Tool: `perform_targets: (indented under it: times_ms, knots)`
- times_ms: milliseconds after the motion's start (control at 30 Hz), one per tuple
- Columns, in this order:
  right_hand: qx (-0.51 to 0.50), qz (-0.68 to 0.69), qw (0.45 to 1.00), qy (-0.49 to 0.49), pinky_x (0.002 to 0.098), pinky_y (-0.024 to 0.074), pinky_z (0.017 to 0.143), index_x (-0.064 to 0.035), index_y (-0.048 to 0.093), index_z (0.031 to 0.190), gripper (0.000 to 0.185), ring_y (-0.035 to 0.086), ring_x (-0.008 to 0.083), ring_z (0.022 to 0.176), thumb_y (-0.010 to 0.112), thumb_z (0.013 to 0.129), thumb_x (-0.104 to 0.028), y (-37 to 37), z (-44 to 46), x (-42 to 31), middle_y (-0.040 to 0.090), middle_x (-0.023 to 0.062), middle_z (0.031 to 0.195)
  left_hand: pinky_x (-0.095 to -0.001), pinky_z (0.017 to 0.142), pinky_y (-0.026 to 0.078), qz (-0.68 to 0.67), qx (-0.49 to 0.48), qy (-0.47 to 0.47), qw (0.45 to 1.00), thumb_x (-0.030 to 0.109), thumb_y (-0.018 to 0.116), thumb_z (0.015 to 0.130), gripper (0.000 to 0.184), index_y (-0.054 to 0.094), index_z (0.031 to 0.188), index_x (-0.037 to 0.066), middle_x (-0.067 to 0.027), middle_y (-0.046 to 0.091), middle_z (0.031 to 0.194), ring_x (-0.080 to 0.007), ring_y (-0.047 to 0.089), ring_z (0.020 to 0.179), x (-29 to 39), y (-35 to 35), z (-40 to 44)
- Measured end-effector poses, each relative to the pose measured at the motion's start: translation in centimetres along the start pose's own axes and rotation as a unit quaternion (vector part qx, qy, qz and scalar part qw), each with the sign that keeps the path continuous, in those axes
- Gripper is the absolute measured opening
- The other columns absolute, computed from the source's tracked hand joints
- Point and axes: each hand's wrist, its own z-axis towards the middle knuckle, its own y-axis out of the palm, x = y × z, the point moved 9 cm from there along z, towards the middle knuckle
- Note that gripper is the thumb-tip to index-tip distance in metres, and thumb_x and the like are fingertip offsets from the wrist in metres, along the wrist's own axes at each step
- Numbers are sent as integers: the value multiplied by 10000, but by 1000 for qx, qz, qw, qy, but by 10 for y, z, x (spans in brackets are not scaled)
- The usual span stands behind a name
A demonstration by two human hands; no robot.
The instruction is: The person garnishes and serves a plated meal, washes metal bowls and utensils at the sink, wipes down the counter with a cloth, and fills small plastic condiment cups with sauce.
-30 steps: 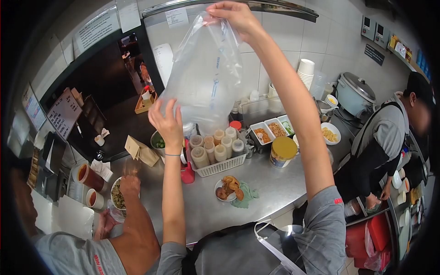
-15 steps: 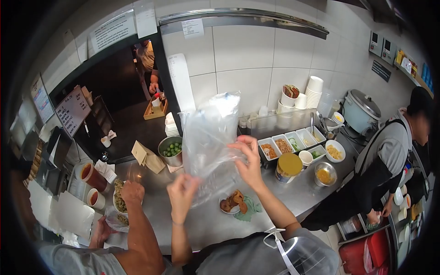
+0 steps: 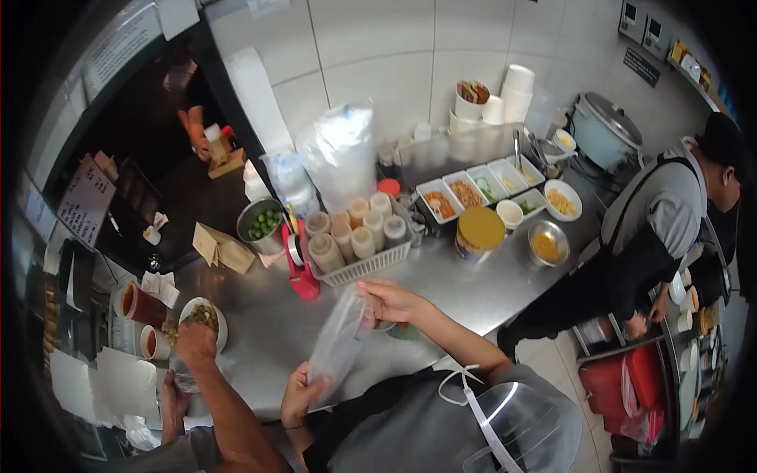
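Observation:
A clear plastic bag (image 3: 336, 340), gathered into a narrow bundle, stretches between my two hands over the metal counter's front edge. My left hand (image 3: 303, 390) is closed round its lower end. At its upper end my right hand (image 3: 388, 303) pinches the plastic. Behind the bag stands a white basket (image 3: 367, 264) of several squeeze bottles, with a red tape dispenser (image 3: 302, 280) at its left. Under my right hand, a small bowl and green cloth (image 3: 406, 332) are mostly hidden.
At the left a co-worker's hand (image 3: 195, 344) is in a bowl of food (image 3: 218, 315). Toppings trays (image 3: 467, 206), a yellow-lidded tub (image 3: 479, 230) and a metal bowl (image 3: 547, 243) stand right of centre. Another co-worker (image 3: 658, 205) stands at the right.
The bag, first held high and spread open, has come down and is now bunched narrow between my hands. Both my hands have lowered toward my body. The view has shifted.

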Motion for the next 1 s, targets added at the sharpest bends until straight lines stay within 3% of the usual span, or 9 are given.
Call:
perform_targets:
  times_ms: [100, 267, 367, 400, 433, 567, 700, 767, 1000]
  knots:
    - [-32, -25, 996, 80, 258, 460, 666, -48, 535, 1017, 234, 541, 85, 692, 562, 868, -226, -13, 5, 21, 598, 20, 836, -282, 690, 488, -307, 177, 113, 929, 85, 523, 859, 156, 542, 1013, 63, -53, 595, 883, -138, 565, 708, -16, -50, -8]
    - [-169, -491, 854, -32, 186, 408, 554, -23, 576, 961, 209, 502, 40, 646, 558, 868, -208, 11, 10, 12, 588, -2, 779, -370, 766, 503, -592, 230, 76, 769, 103, 481, 883, 160, 543, 1028, 72, -70, 571, 931, -187, 575, 830, -5, -53, 7]
    - [-62, -335, 939, -45, 178, 391, 516, -30, 584, 911, 184, 488, 26, 608, 548, 873, -206, 0, 31, -27, 584, -8, 769, -292, 699, 477, -443, 250, 202, 837, 75, 516, 860, 251, 537, 1110, 81, -46, 544, 949, -164, 545, 747, 56, -52, -8]
    - [3, -160, 986, -43, 182, 389, 505, -39, 583, 891, 172, 479, 25, 583, 543, 876, -205, -7, 33, -35, 580, -9, 758, -271, 666, 444, -121, 188, 243, 944, 46, 529, 841, 310, 526, 1148, 89, -46, 533, 976, -158, 516, 718, 66, -61, -3]
    - [5, -159, 986, -46, 182, 389, 505, -39, 583, 891, 172, 479, 25, 583, 543, 876, -205, -1, 31, -38, 580, -9, 758, -250, 634, 411, 215, 102, 258, 936, 17, 543, 821, 374, 515, 1186, 97, -47, 521, 1003, -152, 486, 688, 64, -45, 7]
    - [-41, -234, 971, -2, 188, 372, 476, -73, 547, 918, 138, 452, 27, 509, 550, 873, -204, 8, 30, -18, 545, -16, 690, -273, 715, 406, 352, 361, 157, 849, -26, 618, 705, 507, 478, 1189, 34, -127, 455, 1146, -204, 490, 861, 96, -44, 4]
    - [47, -446, 881, -155, 322, 454, 667, -89, 328, 1195, 665, 576, 197, 748, 721, 714, -327, -23, 14, -37, 595, 116, 879, -344, 921, 361, 426, 374, 229, 791, -50, 615, 647, 599, 427, 1214, -1, -161, 386, 1289, -296, 437, 1132, 100, -60, -14]
    - [132, -832, 528, -107, 486, 356, 876, -122, 255, 1299, 927, 496, 328, 1001, 771, 592, -428, -35, 2, -33, 497, 197, 1089, -390, 1037, 237, 394, 396, 239, 794, -68, 586, 628, 643, 386, 1236, -15, -172, 315, 1370, -345, 297, 1271, 101, -70, -27]
    - [32, -883, 466, 52, 653, 190, 928, -140, 213, 1334, 1104, 382, 434, 1099, 815, 459, -443, -72, 13, 15, 399, 234, 1156, -401, 1011, 285, 425, 420, 222, 770, -6, 644, 672, 609, 370, 1215, -47, -173, 266, 1391, -375, 308, 1250, 110, -53, -23]
